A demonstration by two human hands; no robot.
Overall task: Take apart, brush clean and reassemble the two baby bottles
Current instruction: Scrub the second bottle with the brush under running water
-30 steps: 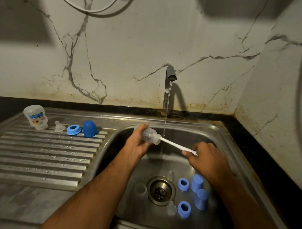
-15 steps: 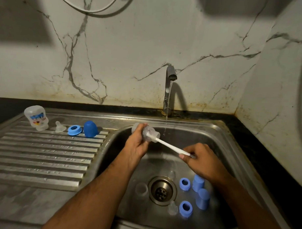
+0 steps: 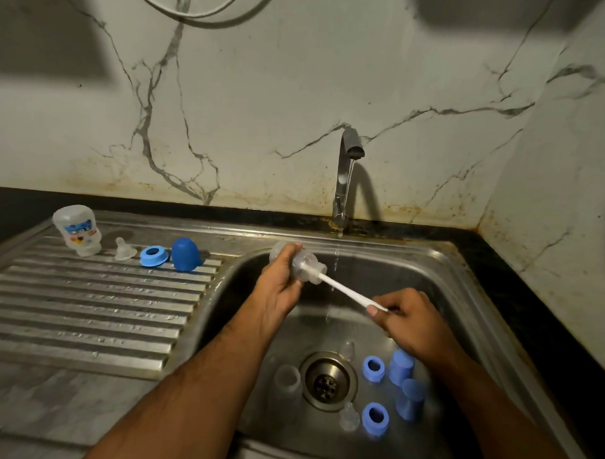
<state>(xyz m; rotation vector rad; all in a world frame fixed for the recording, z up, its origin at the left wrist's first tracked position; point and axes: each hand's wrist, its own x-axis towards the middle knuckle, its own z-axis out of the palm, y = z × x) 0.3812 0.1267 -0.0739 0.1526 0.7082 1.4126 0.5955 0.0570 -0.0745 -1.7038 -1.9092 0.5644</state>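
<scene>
My left hand [image 3: 278, 287] grips a clear baby bottle body [image 3: 305, 267] over the sink, mouth pointing right. My right hand [image 3: 407, 319] pinches the white brush handle [image 3: 347, 292], whose head is inside the bottle. On the drainboard stand an upturned bottle with a cartoon print [image 3: 76, 230], a clear teat [image 3: 125, 249], a blue collar ring [image 3: 153, 256] and a blue cap [image 3: 186, 254]. In the basin lie two blue rings [image 3: 373, 368] [image 3: 375, 419], two blue caps [image 3: 402, 366] [image 3: 412, 398], a clear teat [image 3: 349, 418] and a clear bottle [image 3: 287, 378].
The tap [image 3: 348, 162] runs a thin stream of water [image 3: 336, 261] into the steel sink [image 3: 440, 268], just right of the held bottle. The drain [image 3: 326, 381] sits mid-basin. A ribbed drainboard [image 3: 85, 307] lies to the left. Marble walls close in behind and on the right.
The bottle in my left hand shifted slightly left and up, away from the stream. My right hand drew back along with the brush handle, working the brush in the bottle.
</scene>
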